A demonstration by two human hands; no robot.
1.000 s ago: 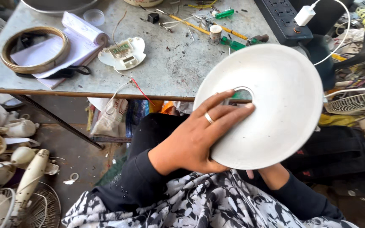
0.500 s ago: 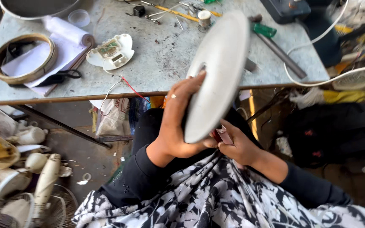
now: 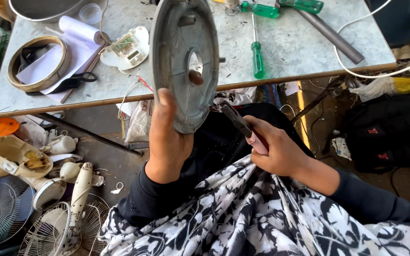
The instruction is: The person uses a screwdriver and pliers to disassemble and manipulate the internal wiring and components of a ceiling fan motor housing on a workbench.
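Head view: left hand [image 3: 167, 142] has turned the disc [image 3: 184, 61], underside showing.

You've turned the disc [image 3: 184, 61] right round in your left hand [image 3: 167, 142]: its smooth white face showed a second ago, now the grey ribbed underside faces you. Your right hand [image 3: 274, 147] has come out from behind it, gripping pliers [image 3: 240, 124].

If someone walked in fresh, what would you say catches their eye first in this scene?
First, the round grey metal disc with a centre hole, held upright by the left hand in the middle of the view. Beside it, the right hand grips red-handled pliers pointing toward the disc's lower edge. Behind, a green-handled screwdriver lies on the grey worktable, and white fan parts crowd the floor at lower left.
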